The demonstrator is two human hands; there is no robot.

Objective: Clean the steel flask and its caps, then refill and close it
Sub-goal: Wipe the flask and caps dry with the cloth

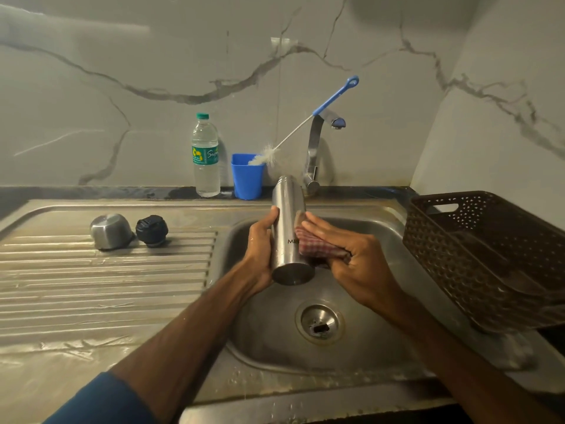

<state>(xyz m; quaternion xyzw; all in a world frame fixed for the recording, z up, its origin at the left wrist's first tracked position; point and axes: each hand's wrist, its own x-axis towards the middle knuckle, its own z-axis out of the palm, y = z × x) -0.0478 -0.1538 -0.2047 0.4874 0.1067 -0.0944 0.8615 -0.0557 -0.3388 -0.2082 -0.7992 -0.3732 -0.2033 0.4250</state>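
On drainboard (91, 286), steel cap (111, 231), black cap (152, 230)

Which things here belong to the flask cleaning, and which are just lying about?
In the job: flask in left hand, cloth in right hand, steel cap, black cap, brush, water bottle (likely for refill), sink.
Lying about: basket, blue cup.

Wet steel bench (91, 286): steel cap (110, 231) and black cap (152, 230) side by side on the ribbed drainer, water bottle (205, 157) and blue cup (247, 179) at the back, brown basket (443, 240) far right.
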